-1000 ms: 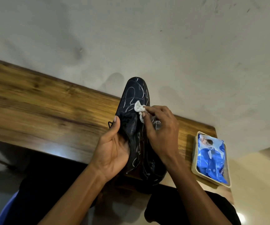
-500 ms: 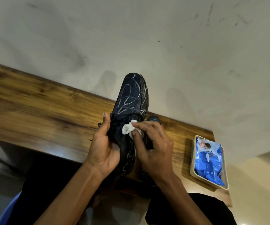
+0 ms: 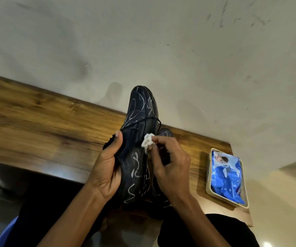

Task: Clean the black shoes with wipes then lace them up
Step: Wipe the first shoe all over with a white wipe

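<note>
Two bare forearms reaching up from the lower edge, converging toward the centre. Left hand (image 3: 108,168) palm turned inward, fingers wrapped round the side of a black shoe (image 3: 140,139), thumb stretched straight up along its upper. Right hand (image 3: 170,163) seen from the back, wrist bent, fingertips pinching a crumpled white wipe (image 3: 147,142) against the shoe.

One head-worn view only — looking forward and down, close over the brown wood-grain table (image 3: 36,125), facing the pale scuffed wall (image 3: 179,50).
</note>
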